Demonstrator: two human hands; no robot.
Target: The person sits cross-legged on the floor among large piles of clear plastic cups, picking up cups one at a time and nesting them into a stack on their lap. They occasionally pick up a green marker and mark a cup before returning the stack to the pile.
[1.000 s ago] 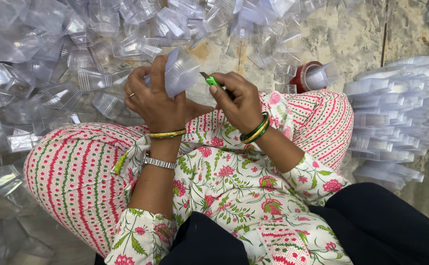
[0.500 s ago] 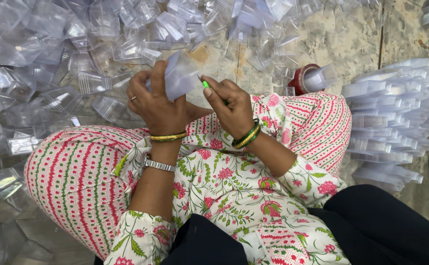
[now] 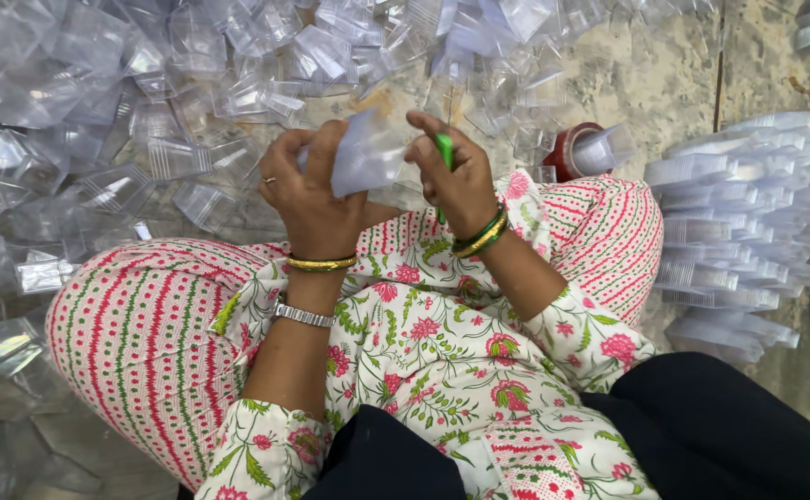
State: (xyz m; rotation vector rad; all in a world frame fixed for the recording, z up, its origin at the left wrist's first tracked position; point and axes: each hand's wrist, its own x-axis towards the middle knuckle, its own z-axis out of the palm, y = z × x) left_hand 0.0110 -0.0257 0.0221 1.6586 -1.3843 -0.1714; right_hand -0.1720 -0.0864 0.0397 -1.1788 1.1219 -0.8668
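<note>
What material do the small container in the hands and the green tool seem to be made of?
The small container, held by the left hand, looks like thin clear plastic: it is see-through and slightly milky, with glossy highlights. The green tool in the right hand seems to be opaque plastic with a smooth, bright finish, but the fingers hide most of it.

A loose heap of clear plastic packs (image 3: 145, 111) covered the far left floor. Stacked clear packs (image 3: 738, 241) lay at right. No labels, signs or screens showed.
</note>
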